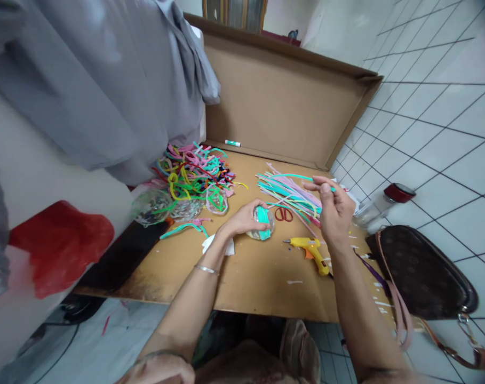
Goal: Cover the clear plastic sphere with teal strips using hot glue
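My left hand (248, 217) is wrapped round a clear, rounded object (270, 220) with a band of turquoise pipe cleaner (263, 215) across it; its exact kind I cannot make out. To the right, my right hand (333, 205) is raised, its fingers pinched on a turquoise pipe cleaner (292, 176) that stretches out leftward. Beneath that hand lies a bundle of pink, turquoise and pale pipe cleaners (282, 193). Red-handled scissors (284, 214) rest between the two hands. Closer to me is a yellow glue gun (312, 250), its nozzle pointing left.
A tangled heap of coloured pipe cleaners (194, 170) lies at the left, beside clear round pieces (152, 207). A cardboard panel (282, 96) stands behind, with a glue stick (232, 143) at its foot. On the right are a bottle (380, 205) and a brown bag (422, 272).
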